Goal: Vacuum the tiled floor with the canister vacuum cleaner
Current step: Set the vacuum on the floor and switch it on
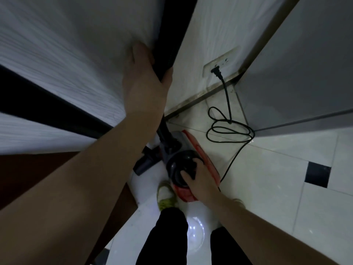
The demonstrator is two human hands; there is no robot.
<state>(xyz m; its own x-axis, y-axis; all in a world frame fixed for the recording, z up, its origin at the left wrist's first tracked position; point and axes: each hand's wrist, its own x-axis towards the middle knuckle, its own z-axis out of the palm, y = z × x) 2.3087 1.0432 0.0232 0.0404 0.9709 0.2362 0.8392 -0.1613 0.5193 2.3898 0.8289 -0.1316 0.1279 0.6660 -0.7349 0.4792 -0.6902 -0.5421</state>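
A red and grey canister vacuum [198, 161] stands on the white tiled floor [267, 169] just ahead of my feet. My right hand [198, 183] grips the dark round knob on top of it. My left hand [145, 79] is raised and holds the black vacuum tube [168, 50], which runs up along the white cabinet edge. The tube's lower end [165, 131] joins the canister. A black power cord [229, 129] lies coiled on the tiles and is plugged into a wall socket [219, 66].
A white cabinet [66, 54] with dark trim fills the left. A grey appliance or door [305, 73] stands at the right. A brown panel [47, 169] is at the lower left. One black inset tile [317, 174] marks the floor. My shoe [166, 196] is beside the canister.
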